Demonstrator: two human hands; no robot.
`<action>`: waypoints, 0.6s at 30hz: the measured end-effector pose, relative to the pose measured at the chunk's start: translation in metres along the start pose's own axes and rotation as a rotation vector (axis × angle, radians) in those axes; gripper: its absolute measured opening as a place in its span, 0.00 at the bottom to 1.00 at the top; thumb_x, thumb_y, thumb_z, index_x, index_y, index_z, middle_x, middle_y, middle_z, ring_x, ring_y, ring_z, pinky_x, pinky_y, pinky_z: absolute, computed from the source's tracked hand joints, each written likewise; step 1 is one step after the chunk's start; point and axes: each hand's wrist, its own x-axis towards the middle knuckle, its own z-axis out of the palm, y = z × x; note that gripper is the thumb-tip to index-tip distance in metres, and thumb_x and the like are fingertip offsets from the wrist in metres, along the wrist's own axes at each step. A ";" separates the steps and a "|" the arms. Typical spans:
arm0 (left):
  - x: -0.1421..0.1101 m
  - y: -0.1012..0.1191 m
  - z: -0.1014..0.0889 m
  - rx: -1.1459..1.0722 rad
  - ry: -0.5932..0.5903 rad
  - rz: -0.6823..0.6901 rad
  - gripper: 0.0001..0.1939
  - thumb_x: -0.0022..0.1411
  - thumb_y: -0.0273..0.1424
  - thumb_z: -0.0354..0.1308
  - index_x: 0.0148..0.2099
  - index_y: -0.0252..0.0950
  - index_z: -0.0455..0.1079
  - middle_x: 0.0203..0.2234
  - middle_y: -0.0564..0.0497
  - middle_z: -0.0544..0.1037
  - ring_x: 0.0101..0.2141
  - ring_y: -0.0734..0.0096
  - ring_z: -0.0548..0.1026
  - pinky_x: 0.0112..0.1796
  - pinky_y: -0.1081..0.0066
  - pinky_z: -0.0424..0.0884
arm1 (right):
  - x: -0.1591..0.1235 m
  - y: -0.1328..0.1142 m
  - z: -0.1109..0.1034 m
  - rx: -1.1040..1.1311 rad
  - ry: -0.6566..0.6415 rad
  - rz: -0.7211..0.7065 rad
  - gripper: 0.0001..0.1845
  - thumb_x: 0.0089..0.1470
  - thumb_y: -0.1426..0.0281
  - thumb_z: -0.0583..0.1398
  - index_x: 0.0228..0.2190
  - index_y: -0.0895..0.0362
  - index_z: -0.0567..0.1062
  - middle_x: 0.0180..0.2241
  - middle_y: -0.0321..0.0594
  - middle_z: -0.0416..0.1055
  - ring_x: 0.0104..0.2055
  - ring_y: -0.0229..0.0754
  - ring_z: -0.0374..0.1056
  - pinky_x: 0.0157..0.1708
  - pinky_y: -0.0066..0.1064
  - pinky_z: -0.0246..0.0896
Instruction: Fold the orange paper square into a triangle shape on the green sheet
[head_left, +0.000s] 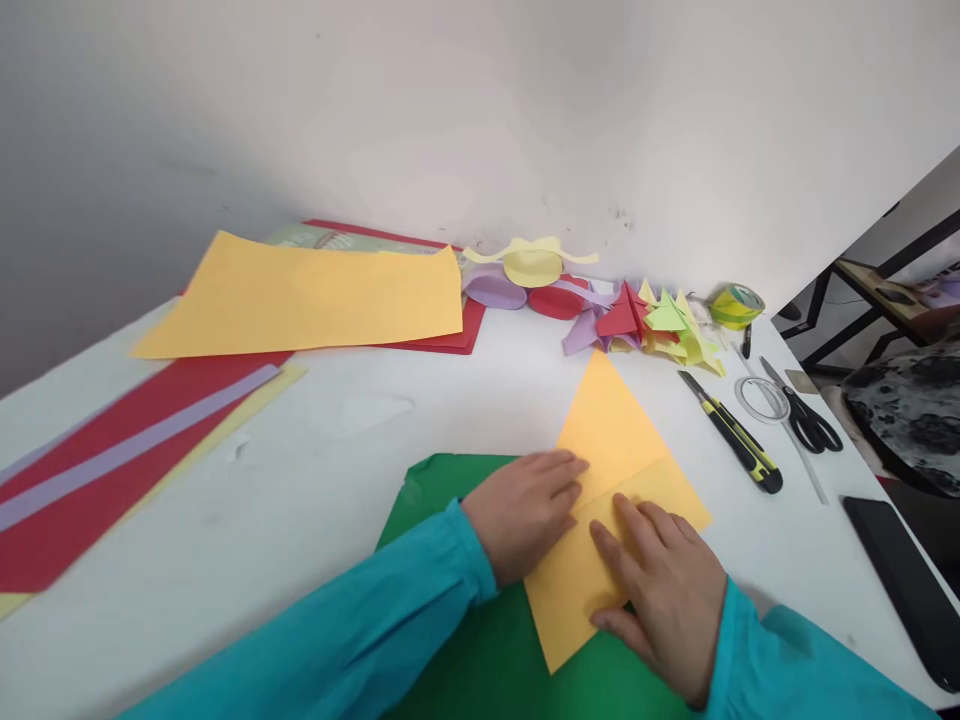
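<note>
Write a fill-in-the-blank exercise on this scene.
The left grip and right grip touch the folded yellow-orange paper, whose nearest corner overlies a ____ surface.
Black-handled metal scissors lie to the ____ of the black-and-yellow utility knife.
The three paper ovals are pale yellow, purple and ____.
Answers: green; right; red.

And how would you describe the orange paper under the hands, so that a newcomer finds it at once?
On the white table, find the green sheet nearest the wearer. Partly on it, under the left hand and right hand, lies the orange paper, one corner pointing toward the wall. Unlike the bigger orange sheet farther back, it has a crosswise line.
</note>
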 end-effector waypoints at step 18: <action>-0.036 -0.006 0.003 -0.246 -0.027 0.069 0.12 0.63 0.28 0.51 0.48 0.37 0.70 0.53 0.47 0.72 0.57 0.59 0.64 0.54 0.55 0.65 | -0.003 0.057 0.016 0.049 -0.019 -0.199 0.34 0.57 0.54 0.54 0.60 0.56 0.58 0.63 0.44 0.53 0.64 0.52 0.48 0.58 0.48 0.49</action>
